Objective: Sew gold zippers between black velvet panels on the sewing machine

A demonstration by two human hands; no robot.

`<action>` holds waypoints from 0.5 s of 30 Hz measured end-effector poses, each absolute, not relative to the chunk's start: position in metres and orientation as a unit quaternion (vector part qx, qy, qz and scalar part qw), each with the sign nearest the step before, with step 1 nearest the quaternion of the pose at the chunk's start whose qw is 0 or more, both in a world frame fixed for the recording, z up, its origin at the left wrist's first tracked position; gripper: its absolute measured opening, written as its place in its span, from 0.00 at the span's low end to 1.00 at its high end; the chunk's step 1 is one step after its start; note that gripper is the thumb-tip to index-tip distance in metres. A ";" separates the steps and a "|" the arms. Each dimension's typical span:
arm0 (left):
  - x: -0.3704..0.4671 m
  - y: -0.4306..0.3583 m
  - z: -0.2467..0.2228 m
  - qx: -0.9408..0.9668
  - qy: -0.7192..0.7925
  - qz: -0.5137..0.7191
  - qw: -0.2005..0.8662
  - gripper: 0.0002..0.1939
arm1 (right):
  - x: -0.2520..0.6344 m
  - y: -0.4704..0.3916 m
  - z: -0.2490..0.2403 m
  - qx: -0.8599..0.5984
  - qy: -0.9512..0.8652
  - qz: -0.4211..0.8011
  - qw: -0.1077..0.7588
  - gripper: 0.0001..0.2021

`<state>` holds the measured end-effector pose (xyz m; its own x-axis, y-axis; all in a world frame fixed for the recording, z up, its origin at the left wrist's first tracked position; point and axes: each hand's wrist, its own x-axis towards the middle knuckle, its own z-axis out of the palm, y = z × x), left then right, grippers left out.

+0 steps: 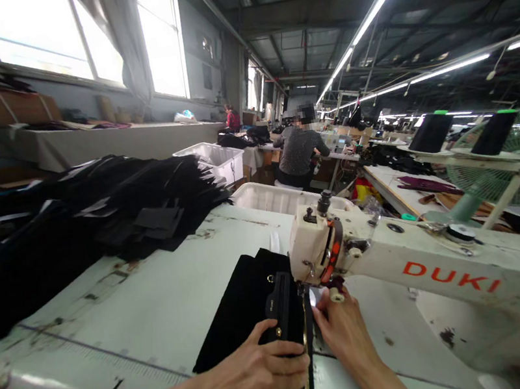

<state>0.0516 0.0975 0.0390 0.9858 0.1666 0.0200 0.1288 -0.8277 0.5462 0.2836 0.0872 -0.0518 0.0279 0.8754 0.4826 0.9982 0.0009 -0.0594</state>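
Note:
A black fabric piece (pixel 235 317) lies flat under the head of a white sewing machine (pixel 314 238). On it is a black panel (pixel 277 303) with small gold-coloured fittings, and a strip with a gold-toned zipper (pixel 306 345) runs along its right edge. My left hand (pixel 263 375) rests on the fabric with its fingers stretched over the panel and the strip. Close to the needle area, my right hand (pixel 345 326) sits on the strip's right side, thumb and fingers drawn together. The machine head partly hides those fingertips, so what they grip is unclear.
Stacked black fabric pieces (pixel 142 200) cover the table's left side. A white plastic bin (pixel 265 197) stands beyond the table edge. The machine arm (pixel 450 276) blocks the right, with black thread cones (pixel 430 133) above it. A person (pixel 301 152) sits farther back.

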 end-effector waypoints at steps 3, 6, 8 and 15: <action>0.051 0.100 0.034 0.958 0.062 0.042 0.276 0.22 | 0.283 0.095 -0.047 -0.713 -0.662 -0.142 0.182 0.08; 0.051 0.102 0.030 0.957 0.050 0.052 0.281 0.28 | 0.277 0.094 -0.045 -0.738 -0.640 -0.131 0.172 0.08; 0.052 0.101 0.029 0.957 0.055 0.044 0.282 0.29 | 0.272 0.091 -0.044 -0.750 -0.627 -0.125 0.168 0.09; 0.059 0.096 0.025 0.961 0.074 0.053 0.260 0.34 | 0.268 0.087 -0.038 -0.761 -0.619 -0.097 0.168 0.07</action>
<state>0.0590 0.0956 0.0248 0.9835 0.1693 0.0632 0.1142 -0.8536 0.5083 0.2675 0.0874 -0.0375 0.2147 0.9099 0.3551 0.9748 -0.1769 -0.1363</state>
